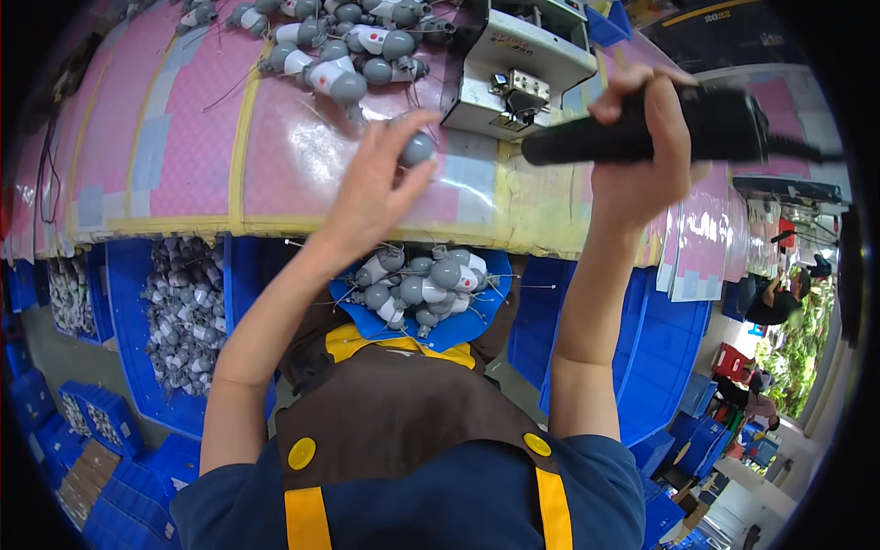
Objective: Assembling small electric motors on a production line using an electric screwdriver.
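Observation:
My left hand (376,179) is over the pink table mat, its thumb and fingers curved round a grey ball-shaped end of a part (418,149). The rest of that part is hidden by the hand. Raised at the right, my right hand (646,156) is closed round a black corded hand tool (568,142), which lies roughly level and has its cable leaving to the right. Motion blurs the fingers somewhat. Across my lap a blue tray (500,307) holds several grey-and-white bulb-shaped parts (426,289) with thin wires.
More bulb-shaped parts (335,78) lie heaped at the table's far side. A white metal machine (518,55) with a front connector stands beyond my hands. Blue bins (183,412) flank me below the yellow-taped table edge (302,225). Other people (779,298) are far off to the right.

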Motion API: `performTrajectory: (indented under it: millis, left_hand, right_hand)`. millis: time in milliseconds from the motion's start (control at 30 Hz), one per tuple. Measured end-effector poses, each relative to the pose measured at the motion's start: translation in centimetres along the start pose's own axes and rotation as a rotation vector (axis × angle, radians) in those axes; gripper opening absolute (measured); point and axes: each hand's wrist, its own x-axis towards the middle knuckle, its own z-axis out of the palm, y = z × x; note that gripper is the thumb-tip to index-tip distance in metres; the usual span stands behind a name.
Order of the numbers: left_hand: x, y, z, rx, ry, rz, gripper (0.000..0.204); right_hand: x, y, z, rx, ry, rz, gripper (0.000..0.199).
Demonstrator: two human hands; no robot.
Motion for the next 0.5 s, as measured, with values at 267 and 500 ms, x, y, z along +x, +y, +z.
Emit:
performTrajectory:
  millis: [267, 500]
  left_hand:
    - [-2.7, -1.0, 4.4, 0.084, -0.051, 0.052, 0.042]
    - [-3.0, -1.1, 4.7, 0.099, -0.004, 0.044, 0.043]
  right_hand:
    - [-4.9, -0.8, -1.4, 0.016, -0.163, -0.001, 0.036]
    - [-5.6, -0.4, -0.3, 0.057, -0.204, -0.003, 0.037]
